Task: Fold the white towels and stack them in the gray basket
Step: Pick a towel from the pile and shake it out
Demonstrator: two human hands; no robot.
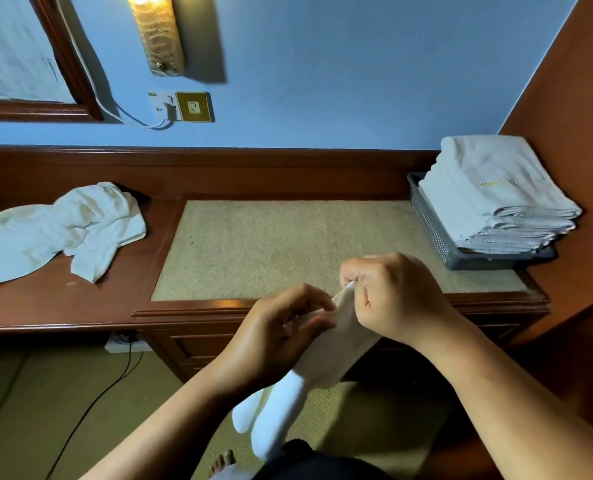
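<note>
A white towel (326, 358) hangs in front of the desk, held up by both hands near the desk's front edge. My right hand (388, 292) pinches its top corner. My left hand (281, 337) grips the towel's edge just below and to the left. The towel's lower part droops toward the floor. At the desk's right end stands the gray basket (430, 230), with a stack of several folded white towels (496, 199) rising above its rim. A heap of unfolded white towels (63, 226) lies on the lower desk surface at the left.
The wooden desk (80, 306) has a beige inlaid top (271, 247) between the heap and the basket. A wooden panel (572, 133) rises at the right, close behind the basket. Wall sockets, a lamp and a mirror frame are on the blue wall. A black cable runs across the floor at lower left.
</note>
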